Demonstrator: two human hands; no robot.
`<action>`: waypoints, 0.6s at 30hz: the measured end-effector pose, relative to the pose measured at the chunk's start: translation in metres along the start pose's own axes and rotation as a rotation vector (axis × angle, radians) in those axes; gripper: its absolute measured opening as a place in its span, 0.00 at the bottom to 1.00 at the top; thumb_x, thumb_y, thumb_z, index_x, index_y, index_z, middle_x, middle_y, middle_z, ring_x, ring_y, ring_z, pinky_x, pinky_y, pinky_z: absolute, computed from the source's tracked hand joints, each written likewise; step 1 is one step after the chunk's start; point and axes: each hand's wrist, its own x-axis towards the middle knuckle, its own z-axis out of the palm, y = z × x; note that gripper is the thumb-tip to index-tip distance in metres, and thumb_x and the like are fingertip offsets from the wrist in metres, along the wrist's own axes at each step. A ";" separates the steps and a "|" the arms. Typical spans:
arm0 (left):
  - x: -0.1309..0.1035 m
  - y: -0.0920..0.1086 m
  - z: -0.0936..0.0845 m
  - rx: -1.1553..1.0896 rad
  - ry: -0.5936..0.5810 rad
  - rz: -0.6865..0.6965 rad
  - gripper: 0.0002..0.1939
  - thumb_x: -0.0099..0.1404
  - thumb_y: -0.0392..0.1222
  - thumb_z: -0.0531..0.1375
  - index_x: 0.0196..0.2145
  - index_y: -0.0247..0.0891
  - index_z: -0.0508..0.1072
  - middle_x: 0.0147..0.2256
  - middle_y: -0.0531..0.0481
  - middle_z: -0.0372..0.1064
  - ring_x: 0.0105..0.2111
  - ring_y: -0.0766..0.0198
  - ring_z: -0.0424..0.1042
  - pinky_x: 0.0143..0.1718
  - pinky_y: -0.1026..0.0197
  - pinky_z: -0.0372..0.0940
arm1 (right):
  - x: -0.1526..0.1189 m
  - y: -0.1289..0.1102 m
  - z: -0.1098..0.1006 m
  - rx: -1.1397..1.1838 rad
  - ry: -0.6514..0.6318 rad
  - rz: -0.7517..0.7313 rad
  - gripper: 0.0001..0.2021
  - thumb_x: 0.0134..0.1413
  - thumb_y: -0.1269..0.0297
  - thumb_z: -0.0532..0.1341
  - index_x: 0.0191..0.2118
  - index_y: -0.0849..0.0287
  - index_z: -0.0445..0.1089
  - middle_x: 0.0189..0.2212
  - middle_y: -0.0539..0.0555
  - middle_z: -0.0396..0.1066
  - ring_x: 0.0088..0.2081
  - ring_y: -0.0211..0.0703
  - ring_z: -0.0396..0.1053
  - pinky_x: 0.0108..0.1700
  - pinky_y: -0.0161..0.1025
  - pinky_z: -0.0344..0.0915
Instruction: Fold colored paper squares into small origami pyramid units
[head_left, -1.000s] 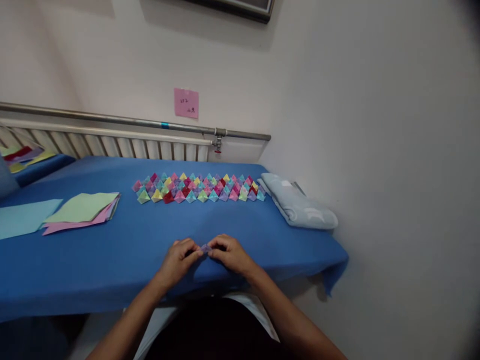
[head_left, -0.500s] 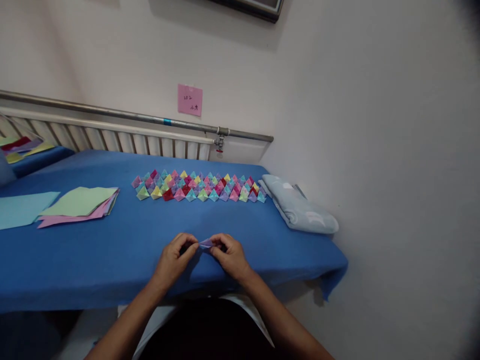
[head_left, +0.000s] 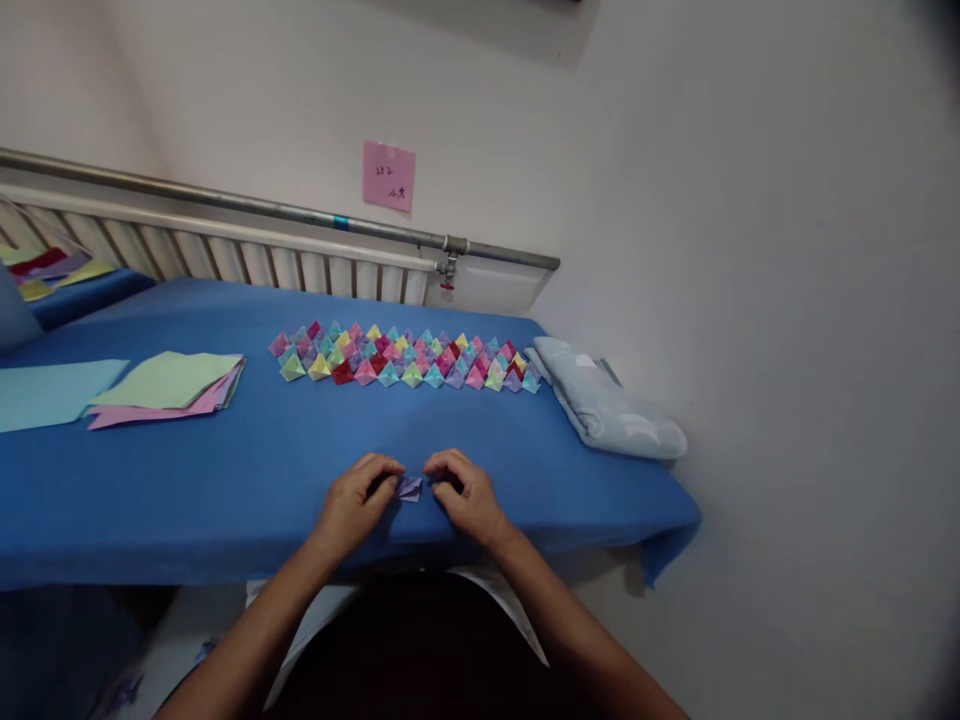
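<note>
One folded purple paper (head_left: 410, 489) (small) sits between left fingers (head_left: 390, 464).

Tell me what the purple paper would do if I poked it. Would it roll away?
Probably not: the purple paper has flat, creased sides, so it would likely slide. It looks light, being small, thin paper in the fingertips of the left hand. Its folds may stiffen it, but squeezing could crumple it.

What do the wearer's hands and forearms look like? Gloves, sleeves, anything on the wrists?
Left hand and right hand: no gloves. Both forearms bare, no sleeves in view. No watch or bracelet visible; too small to rule out rings.
</note>
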 end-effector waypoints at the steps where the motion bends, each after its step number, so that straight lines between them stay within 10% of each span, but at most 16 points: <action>1: -0.001 0.001 -0.001 0.008 -0.012 0.015 0.09 0.64 0.40 0.53 0.36 0.40 0.72 0.35 0.51 0.72 0.37 0.63 0.71 0.41 0.60 0.66 | 0.000 -0.001 0.000 0.009 -0.009 -0.013 0.12 0.45 0.77 0.56 0.35 0.56 0.70 0.33 0.51 0.70 0.38 0.41 0.67 0.43 0.37 0.64; 18: -0.003 -0.002 0.011 0.224 -0.079 0.112 0.08 0.66 0.43 0.55 0.35 0.42 0.73 0.33 0.51 0.71 0.35 0.62 0.69 0.41 0.58 0.62 | 0.003 -0.002 0.003 -0.019 -0.059 -0.050 0.07 0.54 0.73 0.59 0.32 0.55 0.72 0.31 0.49 0.74 0.36 0.39 0.69 0.44 0.37 0.62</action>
